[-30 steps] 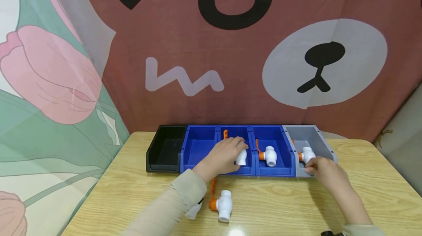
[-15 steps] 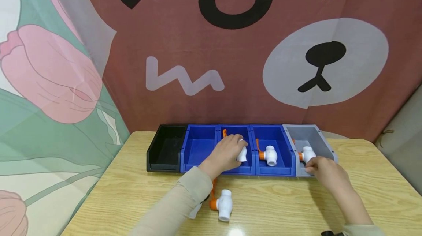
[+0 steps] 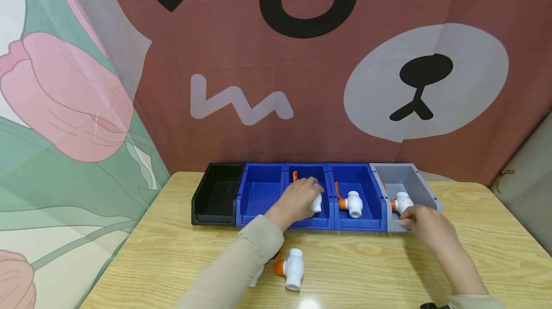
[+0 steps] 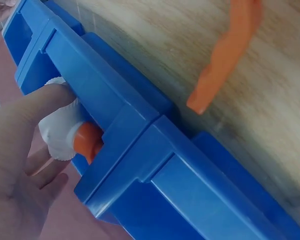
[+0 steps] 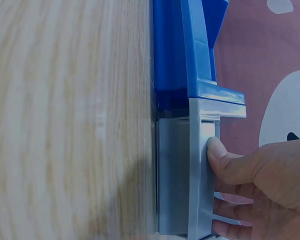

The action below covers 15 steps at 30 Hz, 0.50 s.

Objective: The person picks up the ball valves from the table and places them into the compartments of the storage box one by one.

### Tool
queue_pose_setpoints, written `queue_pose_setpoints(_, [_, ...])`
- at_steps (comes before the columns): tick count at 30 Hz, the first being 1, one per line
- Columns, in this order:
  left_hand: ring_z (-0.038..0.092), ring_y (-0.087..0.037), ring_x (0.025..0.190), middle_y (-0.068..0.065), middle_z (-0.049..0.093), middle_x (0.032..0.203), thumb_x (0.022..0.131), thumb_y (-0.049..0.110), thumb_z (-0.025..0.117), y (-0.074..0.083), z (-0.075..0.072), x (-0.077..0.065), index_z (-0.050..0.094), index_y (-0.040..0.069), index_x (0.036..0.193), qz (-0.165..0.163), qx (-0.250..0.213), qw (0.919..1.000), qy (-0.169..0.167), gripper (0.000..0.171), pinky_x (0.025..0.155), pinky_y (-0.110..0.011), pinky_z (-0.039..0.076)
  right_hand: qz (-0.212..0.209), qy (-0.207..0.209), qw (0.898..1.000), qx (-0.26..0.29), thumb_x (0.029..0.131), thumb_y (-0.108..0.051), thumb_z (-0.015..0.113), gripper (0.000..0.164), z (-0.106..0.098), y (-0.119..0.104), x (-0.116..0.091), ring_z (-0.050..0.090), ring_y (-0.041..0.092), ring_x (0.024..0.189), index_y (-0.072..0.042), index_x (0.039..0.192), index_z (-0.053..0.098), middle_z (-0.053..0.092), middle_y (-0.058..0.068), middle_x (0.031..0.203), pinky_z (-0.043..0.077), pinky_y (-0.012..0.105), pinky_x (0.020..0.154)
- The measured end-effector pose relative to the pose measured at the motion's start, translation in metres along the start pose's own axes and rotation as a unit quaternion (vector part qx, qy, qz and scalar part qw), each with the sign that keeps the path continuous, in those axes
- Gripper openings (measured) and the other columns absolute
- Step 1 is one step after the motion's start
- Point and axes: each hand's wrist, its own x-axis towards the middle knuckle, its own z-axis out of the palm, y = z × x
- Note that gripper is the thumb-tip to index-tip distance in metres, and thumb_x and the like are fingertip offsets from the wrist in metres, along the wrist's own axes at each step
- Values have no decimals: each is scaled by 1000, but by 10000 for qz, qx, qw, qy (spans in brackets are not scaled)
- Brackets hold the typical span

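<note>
Five open-topped plastic bins are standing edge to edge at the twelve o'clock side of a pale wood-grain tabletop (image 3: 353,270). From the left, a black rectangular plastic bin (image 3: 217,199) and a left blue plastic bin (image 3: 264,194) are showing their floors between raised walls. A middle blue plastic bin (image 3: 318,224) is leaving little room around the left hand (image 3: 297,201); a right blue plastic bin (image 3: 362,224) is holding a round-bodied white plastic valve with an orange lever (image 3: 354,203). A light grey plastic bin (image 3: 400,175) is ending the row, with tabletop stretching past its three o'clock wall. At the row's six o'clock side, a partly hidden white piece (image 3: 256,276) and a white tabletop valve with an orange handle (image 3: 294,269) are lying on the wood.

Compared with one second ago, the beige left sleeve (image 3: 241,266) is lying farther toward three o'clock, covering more of the white piece; the right hand (image 3: 431,227) is keeping its place.

The left hand's thumb and fingers are grasping a ribbed white plastic valve (image 3: 317,202) inside the middle bin. The right hand is pinching the grey bin's front lip, thumb outside and fingers curling behind, while a white-and-orange plastic valve (image 3: 403,201) is lying at ten o'clock from it; whether fingertips are touching that valve is unclear.
</note>
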Motion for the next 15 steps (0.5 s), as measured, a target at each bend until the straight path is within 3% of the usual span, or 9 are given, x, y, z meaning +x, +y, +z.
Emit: queue_pose_setpoints(15, [59,-19,106,-2,62,121,76,28,88,1,7,12,69,19,123,31,329,9988,-354,51,90,-28,52,-18,14,10000,9,89,-19,74,10,1,1,0,65,40,86,-9,91,74,70,16,95,51,55,66])
